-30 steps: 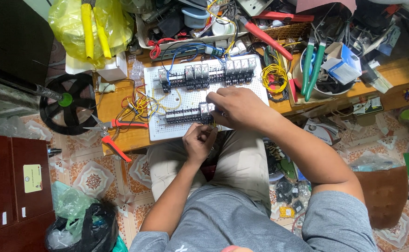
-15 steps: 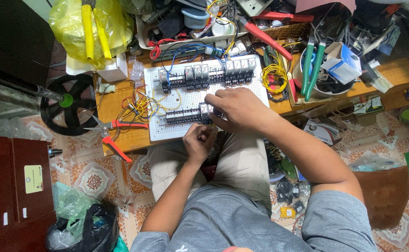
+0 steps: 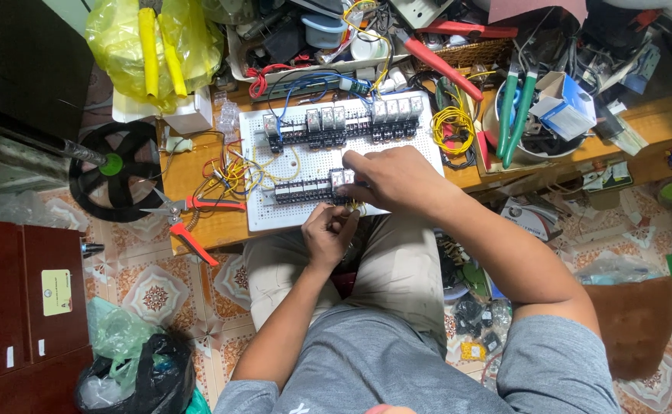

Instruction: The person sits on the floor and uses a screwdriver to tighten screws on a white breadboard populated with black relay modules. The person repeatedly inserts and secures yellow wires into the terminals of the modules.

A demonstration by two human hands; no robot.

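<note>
White perforated board [image 3: 305, 172] lies flat on the wooden tabletop [image 3: 213, 230], w/ two rows of relay blocks; upper row [image 3: 344, 123] near the board's far edge, lower row [image 3: 309, 190] near its near edge; our right hand [image 3: 393, 180] rests over the board's near right corner, index finger stretched onto the right end of the lower row, other fingers curled loosely; our left hand [image 3: 330, 234] sits just off the board's near edge, fingers bunched together, pinching thin yellow wire we think, too small to tell for sure; red-handled pliers [image 3: 190, 218] lie left of the board; yellow wire coil [image 3: 452, 126] sits at the board's right edge.
</note>
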